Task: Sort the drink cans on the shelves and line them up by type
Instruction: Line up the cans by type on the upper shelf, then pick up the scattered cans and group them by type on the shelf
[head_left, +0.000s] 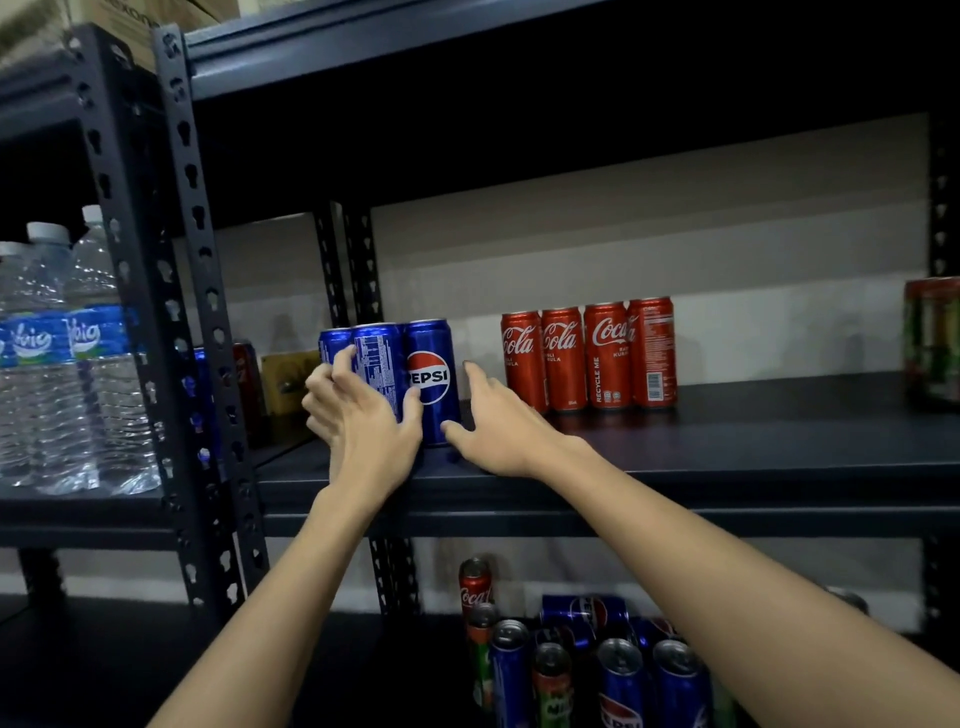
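Both hands were at the Pepsi cans (389, 374) on the middle shelf (727, 441). Left hand (358, 415) lay against the front of the three blue cans, its fingers spread and bent around the left and middle can, the thumb touching the right can. It looked like a light hold, more steadying than lifting. Right hand (498, 426) was open, with straight fingers; its thumb touched the base of the right can and its fingers reached past the can's right side, between the Pepsi cans and the Coke cans (589, 353).

The Pepsi cans stood upright, touching each other in a short row. The four Coke cans stood in their own row to the right of them, with a gap between. More cans (587, 665), mixed in type, waited on the lower shelf, below the Pepsi cans.

I judged that such cans are stiff but thin, so the walls dent if squeezed hard. If full, they are rather heavy, and the smooth sides can slip. The best hold seemed around the middle of the body, or pushing low so the can does not tip.
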